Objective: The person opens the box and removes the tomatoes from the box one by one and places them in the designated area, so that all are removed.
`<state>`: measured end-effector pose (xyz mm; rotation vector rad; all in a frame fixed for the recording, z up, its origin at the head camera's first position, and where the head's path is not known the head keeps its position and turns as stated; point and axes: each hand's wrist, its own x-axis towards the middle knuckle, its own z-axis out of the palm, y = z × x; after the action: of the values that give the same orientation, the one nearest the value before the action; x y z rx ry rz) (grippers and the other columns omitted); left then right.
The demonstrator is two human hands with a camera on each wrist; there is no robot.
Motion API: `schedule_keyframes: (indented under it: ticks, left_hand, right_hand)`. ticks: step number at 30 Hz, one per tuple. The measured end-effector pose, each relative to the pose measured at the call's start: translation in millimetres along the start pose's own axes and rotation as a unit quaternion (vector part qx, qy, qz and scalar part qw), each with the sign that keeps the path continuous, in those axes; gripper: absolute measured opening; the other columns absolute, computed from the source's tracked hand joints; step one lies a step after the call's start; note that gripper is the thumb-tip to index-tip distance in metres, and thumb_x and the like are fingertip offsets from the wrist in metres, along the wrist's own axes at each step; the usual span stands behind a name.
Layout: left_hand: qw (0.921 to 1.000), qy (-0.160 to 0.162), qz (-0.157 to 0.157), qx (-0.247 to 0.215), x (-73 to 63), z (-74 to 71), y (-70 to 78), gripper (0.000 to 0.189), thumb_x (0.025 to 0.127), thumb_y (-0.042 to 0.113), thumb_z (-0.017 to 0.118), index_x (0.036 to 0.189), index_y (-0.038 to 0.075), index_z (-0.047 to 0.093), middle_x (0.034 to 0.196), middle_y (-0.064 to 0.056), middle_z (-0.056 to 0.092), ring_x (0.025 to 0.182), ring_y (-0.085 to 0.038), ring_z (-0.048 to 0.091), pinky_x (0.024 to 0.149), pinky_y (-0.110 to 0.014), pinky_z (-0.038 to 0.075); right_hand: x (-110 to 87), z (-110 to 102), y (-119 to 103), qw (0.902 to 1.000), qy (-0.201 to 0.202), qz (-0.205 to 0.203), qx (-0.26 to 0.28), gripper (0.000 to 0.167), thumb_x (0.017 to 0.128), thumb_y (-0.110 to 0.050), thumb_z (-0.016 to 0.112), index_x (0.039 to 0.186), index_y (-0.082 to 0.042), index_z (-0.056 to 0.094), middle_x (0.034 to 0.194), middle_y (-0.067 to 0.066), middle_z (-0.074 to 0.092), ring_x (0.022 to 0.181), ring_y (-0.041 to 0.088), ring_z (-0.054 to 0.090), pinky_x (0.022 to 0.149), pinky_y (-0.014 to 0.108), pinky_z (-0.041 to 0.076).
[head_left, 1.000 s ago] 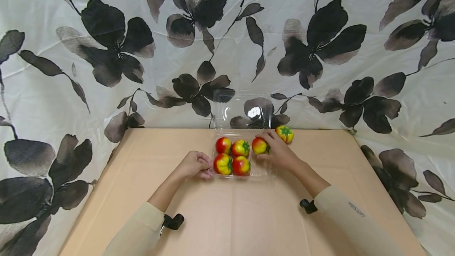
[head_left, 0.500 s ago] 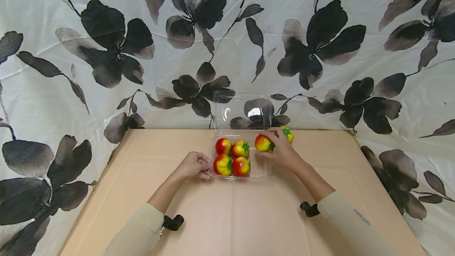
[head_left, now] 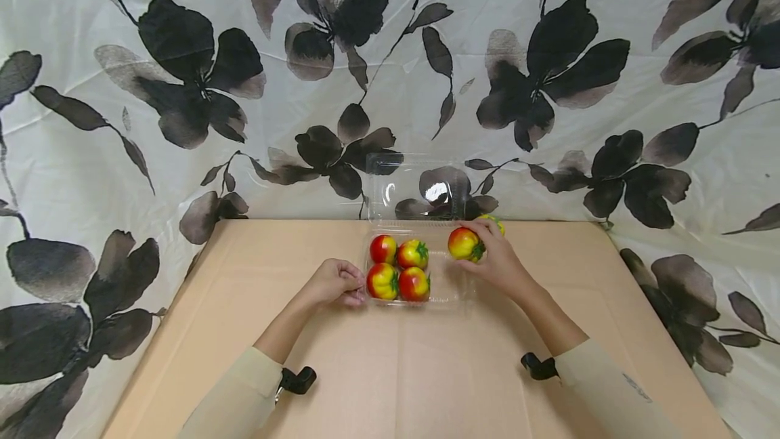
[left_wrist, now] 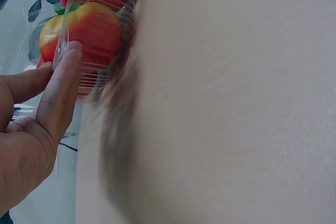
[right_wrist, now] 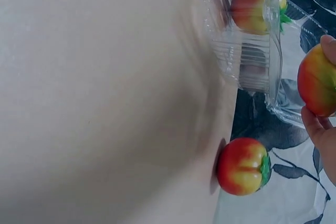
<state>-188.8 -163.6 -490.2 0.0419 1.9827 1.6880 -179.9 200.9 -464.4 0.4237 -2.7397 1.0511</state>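
A clear plastic clamshell container [head_left: 447,290] stands near the table's back edge, its lid [head_left: 416,188] raised. Several red-and-yellow fruits with green leafy tops, one of them a fruit [head_left: 382,281] at front left, fill its left part. My left hand [head_left: 334,283] pinches the container's left rim; in the left wrist view the thumb and fingers [left_wrist: 65,85] meet at that rim. With thumb and fingers my right hand [head_left: 496,259] holds another such fruit [head_left: 465,244] over the container's right part. The right wrist view shows this held fruit [right_wrist: 318,82] above the rim, partly cut off.
One more red-and-yellow fruit [right_wrist: 243,166] rests on the table outside the container, at the back right; in the head view my right hand mostly hides it. A floral cloth [head_left: 426,73] hangs behind the light brown table [head_left: 396,371].
My right hand has moved to the right with the fruit, away from the fruits at the left, and now covers most of the loose fruit behind. My left hand has stayed at the rim.
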Motion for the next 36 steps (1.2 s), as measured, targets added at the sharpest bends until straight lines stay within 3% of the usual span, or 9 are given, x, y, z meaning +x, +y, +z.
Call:
schedule_keyframes:
  ticks: [8, 18, 24, 36]
  left_hand:
    - [1.0, 0.0, -0.005, -0.006, 1.3, -0.2, 0.3, 0.013, 0.098, -0.008, 0.062, 0.108, -0.015, 0.061, 0.078, -0.013, 0.07, 0.065, -0.019, 0.072, 0.064, -0.034, 0.067]
    - [0.9999, -0.002, -0.008, -0.014, 1.8, -0.3, -0.3, 0.011, 0.098, -0.009, 0.06, 0.107, -0.015, 0.06, 0.077, -0.012, 0.07, 0.065, -0.02, 0.073, 0.063, -0.033, 0.067]
    - [0.9998, -0.009, 0.001, -0.02, 2.3, -1.1, -0.6, 0.011, 0.098, -0.011, 0.059, 0.106, -0.017, 0.06, 0.076, -0.011, 0.07, 0.065, -0.02, 0.073, 0.063, -0.034, 0.067]
    - [0.9999, -0.006, -0.003, -0.015, 1.3, 0.1, 0.9, 0.011, 0.097, -0.011, 0.059, 0.107, -0.016, 0.06, 0.076, -0.012, 0.07, 0.065, -0.02, 0.072, 0.061, -0.032, 0.066]
  right_hand:
    - [-7.4, -10.6, 6.7, 0.9999, 0.008, 0.009, 0.002, 0.082, 0.079, -0.02, 0.092, 0.146, -0.01, 0.048, 0.143, 0.017, 0.048, 0.128, 0.038, 0.051, 0.111, 0.063, 0.049]
    - [-13.8, -21.0, 18.6, 0.9992, 0.038, -0.012, -0.008, 0.08, 0.076, -0.014, 0.093, 0.144, -0.007, 0.053, 0.139, 0.022, 0.047, 0.122, 0.043, 0.054, 0.101, 0.065, 0.054]
    - [-12.8, -27.9, 26.4, 0.9988, 0.05, 0.002, -0.006, 0.08, 0.076, -0.012, 0.092, 0.145, -0.006, 0.053, 0.135, 0.025, 0.046, 0.118, 0.042, 0.053, 0.097, 0.062, 0.053]
    - [-11.2, -41.1, 43.4, 0.9984, 0.051, 0.025, -0.006, 0.076, 0.079, -0.008, 0.09, 0.145, -0.006, 0.053, 0.136, 0.026, 0.043, 0.123, 0.044, 0.048, 0.105, 0.068, 0.047]
